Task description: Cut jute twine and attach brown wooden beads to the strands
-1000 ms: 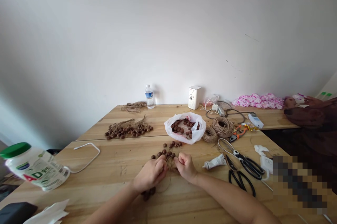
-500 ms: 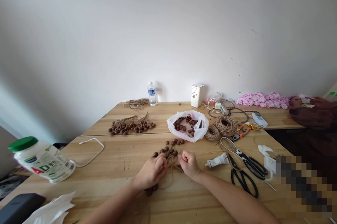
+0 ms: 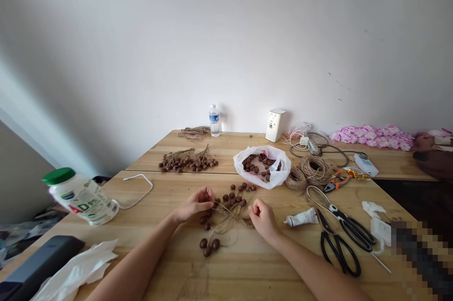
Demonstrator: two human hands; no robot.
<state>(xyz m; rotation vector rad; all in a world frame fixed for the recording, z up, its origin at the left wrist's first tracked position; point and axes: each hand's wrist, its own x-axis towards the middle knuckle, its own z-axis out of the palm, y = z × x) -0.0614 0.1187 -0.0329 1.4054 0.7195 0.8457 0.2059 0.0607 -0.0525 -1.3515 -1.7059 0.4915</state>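
My left hand (image 3: 197, 204) is closed, its thumb and fingers pinched together at the left end of some thin brown twine strands (image 3: 229, 216). My right hand (image 3: 264, 220) makes a fist at the other end of those strands, beside a small curled piece of twine. Between and behind the hands lie several round brown beads (image 3: 231, 199), some attached to twine. Nearer to me rests a small group of loose-looking beads (image 3: 207, 251) with a thin strand running from it. What sits inside my fingertips is mostly hidden.
Behind are a white plastic bag (image 3: 240, 166) of beads, bundles of beaded twine (image 3: 189, 159) and twine coils (image 3: 316, 170). To the right lie a white tube (image 3: 302, 217), scissors (image 3: 339, 249) and pliers (image 3: 338, 182). A green-capped bottle (image 3: 85, 197) stands left. Another person's hand (image 3: 424, 141) shows far right.
My left hand has moved left, away from my right hand, uncovering twine strands and the near beads. My right hand stays in a fist. The whole view has shifted slightly.
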